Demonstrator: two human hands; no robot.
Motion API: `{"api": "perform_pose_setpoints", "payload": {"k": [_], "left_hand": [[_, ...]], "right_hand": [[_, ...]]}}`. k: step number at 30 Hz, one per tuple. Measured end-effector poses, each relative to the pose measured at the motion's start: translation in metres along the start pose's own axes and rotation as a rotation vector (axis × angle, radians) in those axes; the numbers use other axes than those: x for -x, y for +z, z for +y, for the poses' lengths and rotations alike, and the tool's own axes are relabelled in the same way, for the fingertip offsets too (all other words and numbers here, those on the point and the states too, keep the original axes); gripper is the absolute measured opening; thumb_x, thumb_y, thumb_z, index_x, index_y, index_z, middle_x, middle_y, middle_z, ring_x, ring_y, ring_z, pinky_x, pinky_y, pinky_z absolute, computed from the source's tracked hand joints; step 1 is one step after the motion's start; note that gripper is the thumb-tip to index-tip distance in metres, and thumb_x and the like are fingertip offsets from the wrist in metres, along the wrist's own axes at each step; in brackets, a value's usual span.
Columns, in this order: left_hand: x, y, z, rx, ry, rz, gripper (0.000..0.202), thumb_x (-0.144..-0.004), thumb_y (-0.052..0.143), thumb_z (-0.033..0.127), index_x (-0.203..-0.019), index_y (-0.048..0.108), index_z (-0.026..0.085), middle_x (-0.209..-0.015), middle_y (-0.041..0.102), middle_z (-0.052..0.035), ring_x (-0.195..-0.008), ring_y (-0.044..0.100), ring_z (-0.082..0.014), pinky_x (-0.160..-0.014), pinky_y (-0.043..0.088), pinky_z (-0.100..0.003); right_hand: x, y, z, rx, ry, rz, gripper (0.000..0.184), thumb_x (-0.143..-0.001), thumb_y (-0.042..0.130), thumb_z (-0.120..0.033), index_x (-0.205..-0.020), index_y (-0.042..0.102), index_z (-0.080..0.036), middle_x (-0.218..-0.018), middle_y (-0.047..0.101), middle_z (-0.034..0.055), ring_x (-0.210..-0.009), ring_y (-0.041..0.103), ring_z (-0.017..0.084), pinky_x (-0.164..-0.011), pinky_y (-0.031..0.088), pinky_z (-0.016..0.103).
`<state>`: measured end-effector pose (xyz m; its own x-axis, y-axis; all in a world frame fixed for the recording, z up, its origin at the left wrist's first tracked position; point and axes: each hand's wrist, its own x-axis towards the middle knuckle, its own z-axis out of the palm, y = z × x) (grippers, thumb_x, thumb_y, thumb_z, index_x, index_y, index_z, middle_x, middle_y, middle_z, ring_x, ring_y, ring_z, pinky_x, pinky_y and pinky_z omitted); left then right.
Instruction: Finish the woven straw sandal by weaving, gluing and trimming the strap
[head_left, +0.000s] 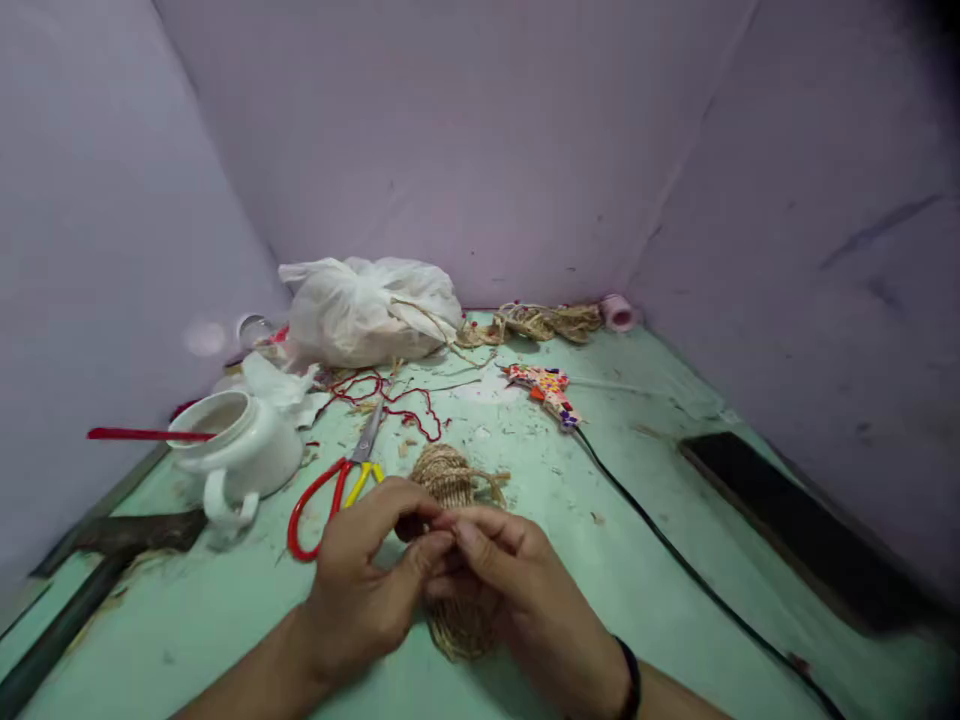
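Observation:
My left hand [375, 580] and my right hand [517, 580] meet fingertip to fingertip, both closed in a pinch. Whatever they pinch is too small or too covered by the fingers to make out. Directly beneath them on the green tabletop [645, 640] lies a long woven straw piece [444, 472], shaped somewhat like a small slipper; the hands cover its middle. A short cord end [491, 482] sticks out from its right side. Just beyond my left hand are scissors [366, 440] with one red and one yellow handle loop, partly covered by that hand.
Red yarn [427, 415] lies tangled past the scissors. A white pot [259, 450] holding a red stick and a hammer [142, 535] are on the left. Behind sits a white plastic bag [360, 310]. A corded glue gun [551, 390] and a phone [787, 520] are right.

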<state>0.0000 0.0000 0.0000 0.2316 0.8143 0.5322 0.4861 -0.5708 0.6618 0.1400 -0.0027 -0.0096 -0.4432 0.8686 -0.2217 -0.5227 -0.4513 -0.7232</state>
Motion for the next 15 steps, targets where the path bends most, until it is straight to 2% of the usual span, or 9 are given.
{"api": "perform_pose_setpoints", "payload": {"k": [4, 7, 9, 12, 15], "left_hand": [[-0.002, 0.004, 0.006, 0.040, -0.128, -0.052, 0.012, -0.075, 0.055, 0.015, -0.063, 0.054, 0.016, -0.059, 0.056, 0.0009, -0.055, 0.051, -0.0092, -0.052, 0.041, -0.019], [-0.004, 0.002, 0.009, 0.153, -0.295, -0.113, 0.017, -0.072, 0.057, 0.020, -0.056, 0.054, 0.015, -0.054, 0.054, 0.0007, -0.053, 0.050, -0.0101, -0.050, 0.040, -0.020], [-0.006, 0.000, 0.010, 0.293, -0.434, -0.192, 0.018, -0.068, 0.060, 0.025, -0.055, 0.054, 0.015, -0.053, 0.053, 0.0005, -0.052, 0.048, -0.0106, -0.049, 0.039, -0.021], [-0.009, -0.003, 0.007, 0.493, -0.562, -0.323, 0.022, -0.065, 0.064, 0.032, -0.055, 0.055, 0.014, -0.051, 0.053, 0.0009, -0.049, 0.046, -0.0100, -0.047, 0.037, -0.021], [-0.009, -0.003, 0.006, 0.438, -0.554, -0.291, 0.023, -0.062, 0.067, 0.032, -0.054, 0.056, 0.014, -0.051, 0.052, 0.0010, -0.050, 0.045, -0.0099, -0.047, 0.035, -0.021]], "right_hand": [[0.001, -0.009, -0.005, 0.379, -0.173, 0.105, 0.025, -0.069, 0.065, -0.039, -0.063, 0.059, -0.015, -0.056, 0.056, -0.0008, -0.051, 0.050, 0.010, -0.053, 0.043, 0.023], [0.006, -0.011, -0.007, 0.702, -0.402, 0.128, 0.020, -0.075, 0.056, -0.031, -0.062, 0.051, -0.017, -0.054, 0.046, -0.0033, -0.051, 0.041, 0.009, -0.048, 0.034, 0.021], [0.010, -0.012, -0.008, 0.810, -0.464, 0.043, 0.020, -0.080, 0.048, -0.029, -0.064, 0.045, -0.019, -0.055, 0.043, -0.0039, -0.050, 0.039, 0.009, -0.047, 0.032, 0.021], [0.012, -0.013, -0.007, 0.810, -0.434, -0.156, 0.020, -0.088, 0.034, -0.029, -0.071, 0.037, -0.021, -0.054, 0.040, -0.0051, -0.047, 0.037, 0.009, -0.047, 0.032, 0.022], [0.013, -0.012, -0.008, 0.905, -0.491, -0.160, 0.019, -0.089, 0.031, -0.028, -0.072, 0.035, -0.021, -0.058, 0.039, -0.0042, -0.052, 0.037, 0.010, -0.050, 0.033, 0.023]]}}
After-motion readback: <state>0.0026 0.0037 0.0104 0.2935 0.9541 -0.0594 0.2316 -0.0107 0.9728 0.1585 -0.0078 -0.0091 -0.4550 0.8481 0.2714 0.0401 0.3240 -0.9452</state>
